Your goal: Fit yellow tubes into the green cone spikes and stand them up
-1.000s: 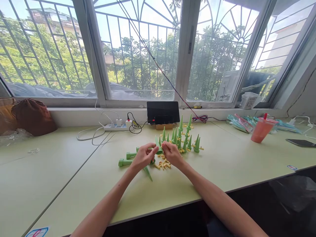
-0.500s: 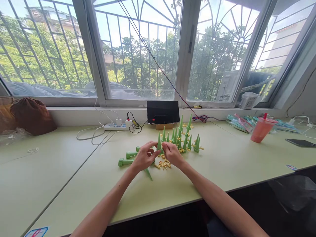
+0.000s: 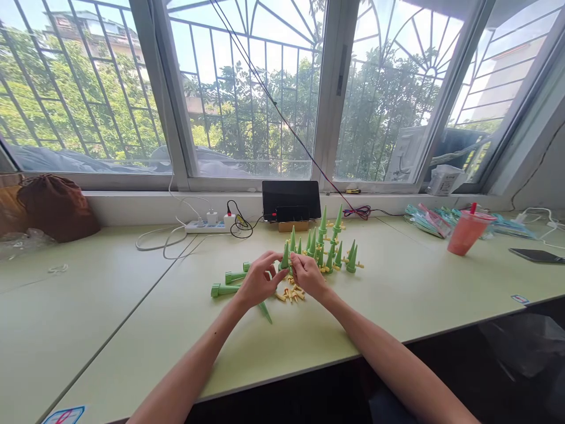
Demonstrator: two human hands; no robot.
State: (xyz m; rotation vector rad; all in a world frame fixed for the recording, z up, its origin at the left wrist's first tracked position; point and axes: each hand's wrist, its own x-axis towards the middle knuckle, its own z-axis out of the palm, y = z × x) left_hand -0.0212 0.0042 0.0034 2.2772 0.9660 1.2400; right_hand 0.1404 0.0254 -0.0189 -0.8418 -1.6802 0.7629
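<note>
My left hand (image 3: pixel 263 278) is closed around a green plastic spike (image 3: pixel 285 257), which points upward between finger and thumb. My right hand (image 3: pixel 308 273) pinches at the spike's side; what its fingertips hold is too small and covered to make out. Below both hands lies a small pile of yellow plastic pieces (image 3: pixel 291 294), some with reddish tips. Beyond and to the right stand several green spikes (image 3: pixel 330 259) with yellow side pieces, tips up. To the left, a few loose green spikes with ribbed caps (image 3: pixel 219 290) lie flat, partly behind my left hand.
A tablet (image 3: pixel 291 199) on a stand is at the back by the window. Left of it are a power strip (image 3: pixel 194 228) and cables. On the right are a red cup (image 3: pixel 468 231), plastic packets (image 3: pixel 427 220) and a phone (image 3: pixel 536 255). A brown bag (image 3: pixel 59 209) sits far left.
The held spike has tilted slightly and looks a little lower between my hands. Both hands stay in almost the same place.
</note>
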